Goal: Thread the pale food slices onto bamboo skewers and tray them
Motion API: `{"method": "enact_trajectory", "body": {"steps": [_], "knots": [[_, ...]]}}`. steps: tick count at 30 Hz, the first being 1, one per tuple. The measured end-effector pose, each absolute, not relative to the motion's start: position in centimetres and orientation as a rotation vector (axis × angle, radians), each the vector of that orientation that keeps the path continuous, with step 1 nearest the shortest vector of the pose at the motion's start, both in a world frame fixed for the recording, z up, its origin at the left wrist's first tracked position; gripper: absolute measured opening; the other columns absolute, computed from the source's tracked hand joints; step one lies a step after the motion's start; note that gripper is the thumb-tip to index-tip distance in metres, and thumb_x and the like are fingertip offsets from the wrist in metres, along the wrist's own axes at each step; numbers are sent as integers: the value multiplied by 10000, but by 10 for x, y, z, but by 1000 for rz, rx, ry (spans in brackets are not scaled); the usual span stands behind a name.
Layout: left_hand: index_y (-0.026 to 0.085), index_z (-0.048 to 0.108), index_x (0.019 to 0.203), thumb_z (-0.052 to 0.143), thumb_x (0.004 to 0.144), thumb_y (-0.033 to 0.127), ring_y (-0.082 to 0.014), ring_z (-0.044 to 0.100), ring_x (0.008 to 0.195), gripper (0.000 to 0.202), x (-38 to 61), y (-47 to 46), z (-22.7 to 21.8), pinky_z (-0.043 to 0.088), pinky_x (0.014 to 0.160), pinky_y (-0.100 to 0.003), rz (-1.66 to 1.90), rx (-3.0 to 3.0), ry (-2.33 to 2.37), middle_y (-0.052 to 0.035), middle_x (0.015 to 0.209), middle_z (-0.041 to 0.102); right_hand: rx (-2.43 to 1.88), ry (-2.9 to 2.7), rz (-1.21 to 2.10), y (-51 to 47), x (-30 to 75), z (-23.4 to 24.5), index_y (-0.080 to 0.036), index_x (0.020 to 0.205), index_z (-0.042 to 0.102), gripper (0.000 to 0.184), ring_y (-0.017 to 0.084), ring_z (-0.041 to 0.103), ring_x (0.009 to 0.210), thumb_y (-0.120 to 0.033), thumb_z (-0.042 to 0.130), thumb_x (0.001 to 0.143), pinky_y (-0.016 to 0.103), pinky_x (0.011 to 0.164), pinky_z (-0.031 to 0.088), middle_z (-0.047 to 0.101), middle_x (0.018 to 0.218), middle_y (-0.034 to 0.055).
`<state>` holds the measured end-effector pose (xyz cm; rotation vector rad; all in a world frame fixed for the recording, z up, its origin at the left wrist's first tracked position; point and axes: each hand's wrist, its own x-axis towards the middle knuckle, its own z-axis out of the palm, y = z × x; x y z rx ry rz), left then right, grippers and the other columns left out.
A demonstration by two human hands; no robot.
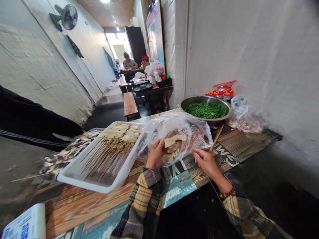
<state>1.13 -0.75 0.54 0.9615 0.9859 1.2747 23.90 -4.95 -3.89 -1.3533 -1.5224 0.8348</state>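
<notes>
My left hand pinches a pale, thin food slice over a clear plastic bag. More slices lie on the bag just below; their exact kind I cannot tell. To the right, my right hand is closed around a thin bamboo skewer, its tip pointing toward the slices but apart from them. Several loose skewers lie on the table beyond this hand. A white plastic tray at the left holds rows of skewered pale slices, their sticks pointing toward me.
Green stalks fill a metal basin at the back right, beside knotted plastic bags. Sliced mushrooms are heaped left of the tray. A white box stands front left. Farther back are a bench and a seated person.
</notes>
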Motion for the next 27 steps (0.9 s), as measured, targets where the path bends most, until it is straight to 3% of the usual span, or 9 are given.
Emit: {"method": "enact_trajectory", "body": {"steps": [10,15,21,27], "knots": [[150,620,860,823,566,336,-80,568,604,402,17,-12,8,477,574,-216,1304,907,902,7,788,651,-1213,-1384,986,-75,204,-24,-124,1092,698,405,108,442,430,-420,520,881,224,434,361,511,520,-35],[149,613,759,819,562,283,-107,607,636,315,19,-13,10,483,566,-214,1298,874,876,9,759,654,-1167,-1555,934,-84,190,-17,-152,1100,713,363,130,508,450,-366,494,907,243,507,424,526,489,-32],[132,667,887,798,606,273,-135,647,684,341,21,-15,10,489,572,-211,1251,905,876,-32,817,701,-1164,-1669,893,-84,190,-21,-140,1175,679,385,130,505,440,-326,452,925,244,519,430,513,477,-41],[134,651,832,807,598,256,-126,646,627,307,23,-14,10,472,534,-201,1268,870,864,-18,774,699,-1164,-1653,916,-84,188,-26,-125,1167,682,383,127,499,430,-312,456,921,245,509,424,513,474,-40]]}}
